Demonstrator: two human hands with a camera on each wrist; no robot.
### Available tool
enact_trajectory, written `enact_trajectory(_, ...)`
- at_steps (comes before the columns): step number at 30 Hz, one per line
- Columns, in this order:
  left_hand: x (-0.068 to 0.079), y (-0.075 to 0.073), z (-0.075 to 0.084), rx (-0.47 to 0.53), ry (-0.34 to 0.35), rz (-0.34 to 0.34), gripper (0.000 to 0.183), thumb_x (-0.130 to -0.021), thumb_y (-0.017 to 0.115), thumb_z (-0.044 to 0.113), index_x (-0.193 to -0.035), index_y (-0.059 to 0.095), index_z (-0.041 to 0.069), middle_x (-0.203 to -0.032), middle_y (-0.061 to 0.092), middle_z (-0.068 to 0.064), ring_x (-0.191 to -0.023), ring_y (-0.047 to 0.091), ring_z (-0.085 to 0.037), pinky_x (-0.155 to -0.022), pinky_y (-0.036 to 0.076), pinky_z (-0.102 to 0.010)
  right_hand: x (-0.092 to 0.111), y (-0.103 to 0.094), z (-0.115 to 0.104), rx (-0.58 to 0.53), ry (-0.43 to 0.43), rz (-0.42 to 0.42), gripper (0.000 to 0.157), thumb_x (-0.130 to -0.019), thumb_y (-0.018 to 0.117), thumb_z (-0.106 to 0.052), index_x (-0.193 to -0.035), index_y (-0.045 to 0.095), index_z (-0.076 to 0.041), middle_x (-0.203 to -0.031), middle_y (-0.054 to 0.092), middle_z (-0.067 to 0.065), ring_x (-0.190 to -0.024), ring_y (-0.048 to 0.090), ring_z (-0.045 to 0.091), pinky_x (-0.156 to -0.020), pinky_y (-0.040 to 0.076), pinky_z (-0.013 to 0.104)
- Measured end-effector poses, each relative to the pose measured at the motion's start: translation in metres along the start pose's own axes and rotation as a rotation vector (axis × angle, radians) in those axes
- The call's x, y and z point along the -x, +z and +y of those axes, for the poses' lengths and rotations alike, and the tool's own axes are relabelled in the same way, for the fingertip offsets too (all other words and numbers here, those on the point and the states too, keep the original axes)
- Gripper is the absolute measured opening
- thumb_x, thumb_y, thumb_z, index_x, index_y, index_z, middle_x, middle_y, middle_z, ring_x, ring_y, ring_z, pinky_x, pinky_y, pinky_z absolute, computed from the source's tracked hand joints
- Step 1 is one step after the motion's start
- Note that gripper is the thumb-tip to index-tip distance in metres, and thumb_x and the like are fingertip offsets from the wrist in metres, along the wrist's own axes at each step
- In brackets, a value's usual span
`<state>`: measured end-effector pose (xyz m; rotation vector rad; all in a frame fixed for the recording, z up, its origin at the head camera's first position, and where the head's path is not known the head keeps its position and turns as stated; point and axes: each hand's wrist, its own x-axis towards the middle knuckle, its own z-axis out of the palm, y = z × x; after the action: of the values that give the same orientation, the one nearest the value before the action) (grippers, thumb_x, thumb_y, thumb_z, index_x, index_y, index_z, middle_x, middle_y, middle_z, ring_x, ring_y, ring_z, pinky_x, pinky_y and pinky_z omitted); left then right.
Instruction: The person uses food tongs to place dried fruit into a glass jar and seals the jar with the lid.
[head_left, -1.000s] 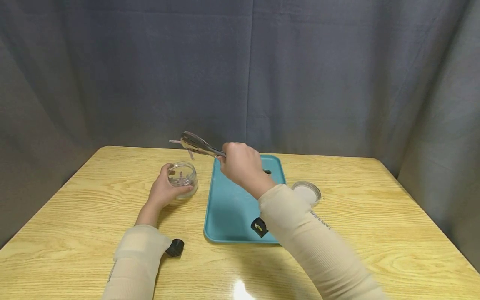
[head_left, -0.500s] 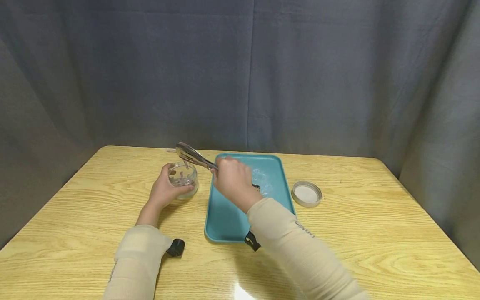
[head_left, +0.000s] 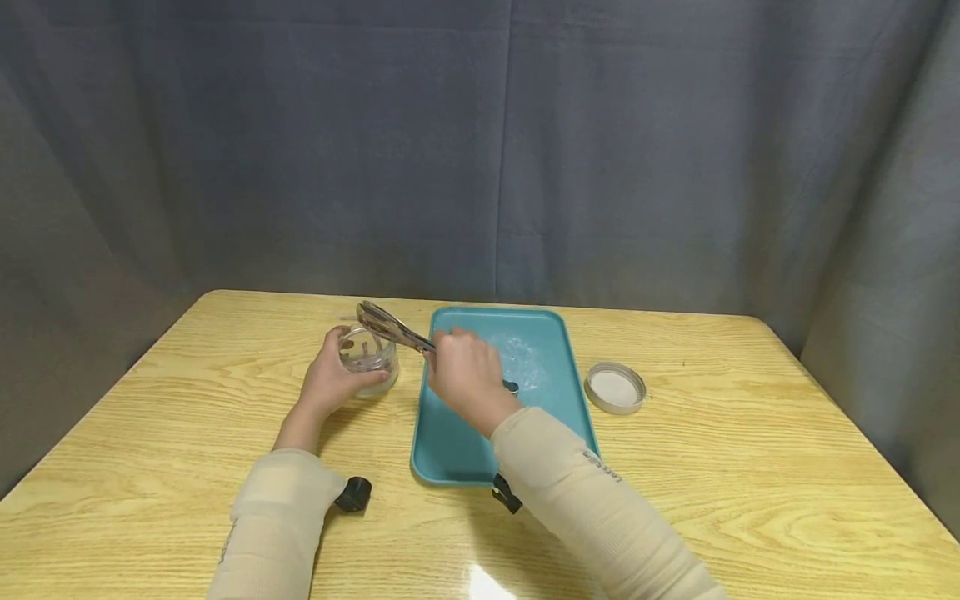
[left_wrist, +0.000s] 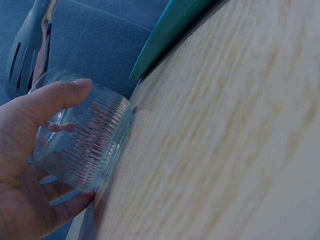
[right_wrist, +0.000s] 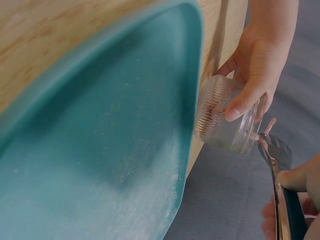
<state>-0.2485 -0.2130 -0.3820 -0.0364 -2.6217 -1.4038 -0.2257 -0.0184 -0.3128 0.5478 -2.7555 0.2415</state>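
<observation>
My left hand (head_left: 330, 379) holds a clear glass jar (head_left: 386, 360) upright on the table left of the tray, thumb on the near side. Ribbed walls show in the left wrist view, with thin pinkish strips (left_wrist: 97, 142) inside. My right hand (head_left: 467, 371) grips slotted metal tongs (head_left: 396, 327), their heads tilted over the jar's mouth. In the right wrist view, a pinkish strip (right_wrist: 270, 125) sticks out from between the tong heads (right_wrist: 275, 152), close by the jar's rim.
A teal tray (head_left: 453, 446) with whitish smears lies under my right forearm. To its right a round lid (head_left: 615, 390) rests on the wooden table (head_left: 750, 467). Black pieces (head_left: 354, 495) show beside both sleeves. A grey curtain (head_left: 637, 167) hangs behind the table.
My right hand has brought the tongs down and slightly left to the jar's mouth, the strip still between their heads. My left hand and the jar have stayed put.
</observation>
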Motion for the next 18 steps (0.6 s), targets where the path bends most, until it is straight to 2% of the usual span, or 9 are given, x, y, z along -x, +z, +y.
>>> enact_trajectory(9, -0.0011, 0.0005, -0.0014, -0.004, -0.001, 0.003, 0.091, -0.066, 0.074, 0.032, -0.134, 0.018, 0.01, -0.129, 0.033, -0.022, -0.11, 0.036, -0.04, -0.088, 0.031, -0.048, 0.0029, 0.0014, 0.0013, 0.006, -0.007, -0.035, 0.018, -0.086, 0.051, -0.029, -0.08, 0.06, -0.014, -0.065, 0.046, -0.002, -0.058, 0.049, 0.015, -0.044, 0.039, 0.029)
enact_trajectory(18, -0.0006, 0.0001, -0.0009, -0.025, 0.001, 0.012, 0.094, -0.066, 0.074, 0.032, -0.135, 0.016, 0.007, -0.128, 0.034, -0.023, -0.111, 0.035, -0.041, -0.089, 0.029, -0.05, 0.0051, -0.0017, 0.0045, -0.011, -0.003, -0.036, 0.018, -0.084, 0.053, -0.028, -0.079, 0.06, -0.013, -0.065, 0.046, -0.002, -0.057, 0.048, 0.015, -0.042, 0.037, 0.03)
